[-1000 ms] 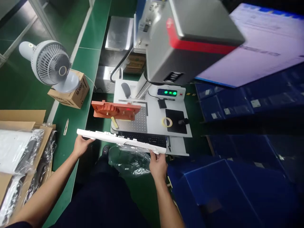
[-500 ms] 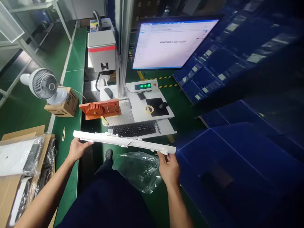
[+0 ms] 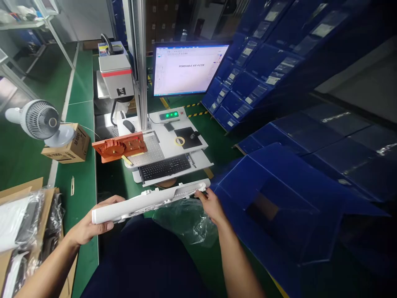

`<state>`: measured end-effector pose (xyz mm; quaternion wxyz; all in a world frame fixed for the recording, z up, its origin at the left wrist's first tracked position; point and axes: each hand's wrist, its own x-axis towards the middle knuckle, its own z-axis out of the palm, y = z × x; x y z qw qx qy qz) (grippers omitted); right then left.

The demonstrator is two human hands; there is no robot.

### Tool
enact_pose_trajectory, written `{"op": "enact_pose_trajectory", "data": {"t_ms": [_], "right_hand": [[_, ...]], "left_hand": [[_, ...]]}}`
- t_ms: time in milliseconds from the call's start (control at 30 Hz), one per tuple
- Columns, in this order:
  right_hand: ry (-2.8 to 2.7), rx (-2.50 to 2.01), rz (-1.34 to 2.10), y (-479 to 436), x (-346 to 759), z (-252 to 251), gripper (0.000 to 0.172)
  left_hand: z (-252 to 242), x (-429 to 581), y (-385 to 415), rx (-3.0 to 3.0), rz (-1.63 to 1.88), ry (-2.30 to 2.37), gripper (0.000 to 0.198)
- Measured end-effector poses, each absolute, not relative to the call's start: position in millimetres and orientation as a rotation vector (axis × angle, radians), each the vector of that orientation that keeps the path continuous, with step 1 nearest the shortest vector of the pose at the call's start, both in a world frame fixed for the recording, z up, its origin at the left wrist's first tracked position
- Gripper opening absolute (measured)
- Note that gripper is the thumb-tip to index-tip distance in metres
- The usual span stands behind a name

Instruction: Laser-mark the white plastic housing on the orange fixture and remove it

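Observation:
A long white plastic panel [image 3: 145, 203], with small clips and ribs along its edges, is held in the air in front of my body. My left hand [image 3: 93, 221] grips its left end, thumb underneath and fingers behind it. At the far right end, my right hand [image 3: 211, 203] pinches the panel by its edge. The panel's right end is farther from me and higher than its left. Beyond it stands a white workstation with a black keyboard [image 3: 164, 169] on a pull-out shelf. An orange fixture [image 3: 119, 147] sits at the workstation's left, beside a perforated metal plate [image 3: 149, 150].
A monitor [image 3: 189, 70] reads "REMOVABLE AIR FILTER". Left of it is a grey machine head [image 3: 116, 78] on a metal column. A fan [image 3: 40, 120] stands on a carton [image 3: 70, 145]. Blue boxes [image 3: 279, 198] lie at right; a clear plastic bag [image 3: 189, 225] hangs below the panel.
The panel has turned: its left end has come lower and nearer, its right end has risen and shifted left. Both hands keep hold of it. The view has swung right.

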<state>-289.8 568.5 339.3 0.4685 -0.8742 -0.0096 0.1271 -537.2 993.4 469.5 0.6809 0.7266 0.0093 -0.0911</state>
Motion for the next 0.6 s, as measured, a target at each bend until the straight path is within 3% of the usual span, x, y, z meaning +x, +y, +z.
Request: {"op": "enact_pose_trajectory", "data": {"t_ms": [200,267,367,400,600], "right_hand": [[-0.123,-2.243,0.618,565,-299,352,0.095],[-0.214,-2.272,0.794,563,-301,356,0.083],[-0.261,-2.370,0.844,568,-298,356,0.043],[-0.228,-2.366,0.806,573,-296,355,0.039],[-0.015,-2.171,0.539,601,-278,356,0.055]], "left_hand": [[467,-557,989,1.588,-0.108,0.136,0.068],[470,-569,1001,1.623,-0.111,0.114,0.062],[473,-592,1022,1.692,-0.091,0.069,0.052],[473,-599,1028,1.719,-0.084,0.056,0.050],[471,-627,1037,1.742,-0.080,0.091,0.056]]}}
